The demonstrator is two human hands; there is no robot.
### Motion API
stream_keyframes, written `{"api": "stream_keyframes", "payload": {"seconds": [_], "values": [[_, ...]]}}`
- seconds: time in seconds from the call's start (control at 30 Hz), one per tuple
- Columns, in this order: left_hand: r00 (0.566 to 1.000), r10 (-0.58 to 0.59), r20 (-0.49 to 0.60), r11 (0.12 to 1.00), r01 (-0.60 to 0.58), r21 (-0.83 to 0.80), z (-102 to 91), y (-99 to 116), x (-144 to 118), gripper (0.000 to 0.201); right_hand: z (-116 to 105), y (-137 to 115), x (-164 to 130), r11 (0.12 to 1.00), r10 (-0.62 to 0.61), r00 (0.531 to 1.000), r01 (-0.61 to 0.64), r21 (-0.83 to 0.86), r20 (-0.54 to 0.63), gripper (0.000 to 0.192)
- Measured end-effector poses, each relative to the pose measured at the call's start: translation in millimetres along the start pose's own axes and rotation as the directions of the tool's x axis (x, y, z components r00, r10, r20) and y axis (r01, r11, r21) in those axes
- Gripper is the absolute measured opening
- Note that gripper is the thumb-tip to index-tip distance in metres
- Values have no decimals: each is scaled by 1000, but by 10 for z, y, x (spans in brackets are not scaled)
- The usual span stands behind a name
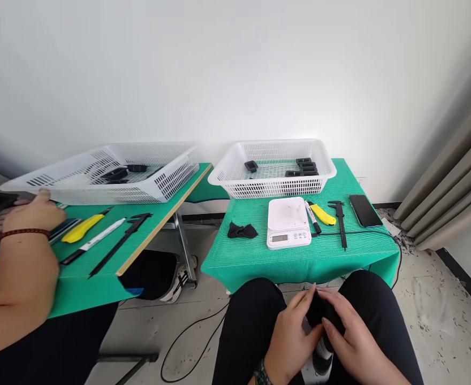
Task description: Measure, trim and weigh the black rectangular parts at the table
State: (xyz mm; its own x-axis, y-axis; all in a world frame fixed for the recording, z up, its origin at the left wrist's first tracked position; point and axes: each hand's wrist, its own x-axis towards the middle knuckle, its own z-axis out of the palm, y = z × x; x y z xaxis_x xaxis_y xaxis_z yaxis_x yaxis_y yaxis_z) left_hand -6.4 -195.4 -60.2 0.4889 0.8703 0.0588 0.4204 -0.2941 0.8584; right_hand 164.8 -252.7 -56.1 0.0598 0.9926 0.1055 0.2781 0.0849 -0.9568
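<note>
Between my knees, my left hand and my right hand are closed around a black piece. Fingers of both hands cover most of it, so its exact shape is hidden. Below the hands, part of a grey-white object shows, too covered to name. Ahead of me, a white digital scale stands on the green-covered table. To its left lies a crumpled black scrap. A marker, a yellow utility knife, a black caliper and a phone lie to its right.
A white basket with several black frame-like parts stands behind the scale. At left, a co-worker's hand is beside another basket, near a yellow knife, marker and caliper. A cable loops across the floor.
</note>
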Motion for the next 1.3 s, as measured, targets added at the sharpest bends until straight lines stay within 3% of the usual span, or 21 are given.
{"api": "stream_keyframes", "payload": {"seconds": [0.17, 0.27, 0.37, 0.43, 0.5, 0.6, 0.7, 0.87, 1.13, 1.3], "values": [[983, 153, -102, 983, -141, 122, -385, 150, 378, 72, -151, -318, 428, 902, -263, 957, 288, -322, 120, 50], [916, 325, -237, 937, -278, 211, -719, 302, 849, 62, -215, -550, 888, 788, -374, 915, 399, -468, 150, 56], [838, 434, -331, 894, -357, 270, -1039, 438, 1497, 57, -252, -763, 1534, 675, -466, 873, 454, -581, 141, 62], [812, 458, -363, 884, -373, 283, -1214, 488, 1975, 59, -265, -884, 2026, 610, -491, 864, 432, -664, 111, 64], [795, 459, -397, 880, -346, 325, -1356, 501, 2429, 60, -275, -979, 2510, 570, -451, 890, 346, -746, 68, 63], [838, 369, -401, 903, -220, 370, -1520, 469, 2968, 58, -302, -1054, 3121, 528, -311, 949, 222, -820, 56, 65], [869, 287, -403, 915, -124, 385, -1641, 402, 3311, 54, -343, -1028, 3518, 509, -194, 980, 130, -851, 34, 64], [919, 164, -358, 906, 4, 423, -1768, 270, 3633, 52, -365, -880, 3764, 479, -91, 996, 37, -877, -8, 48], [948, -41, -316, 851, 199, 485, -1926, 102, 4003, 65, -330, -921, 3872, 427, 111, 994, -35, -904, 14, 52], [966, -107, -237, 801, 225, 555, -1959, 44, 4232, 76, -316, -961, 3894, 418, 155, 988, -40, -908, 28, 54]]}}
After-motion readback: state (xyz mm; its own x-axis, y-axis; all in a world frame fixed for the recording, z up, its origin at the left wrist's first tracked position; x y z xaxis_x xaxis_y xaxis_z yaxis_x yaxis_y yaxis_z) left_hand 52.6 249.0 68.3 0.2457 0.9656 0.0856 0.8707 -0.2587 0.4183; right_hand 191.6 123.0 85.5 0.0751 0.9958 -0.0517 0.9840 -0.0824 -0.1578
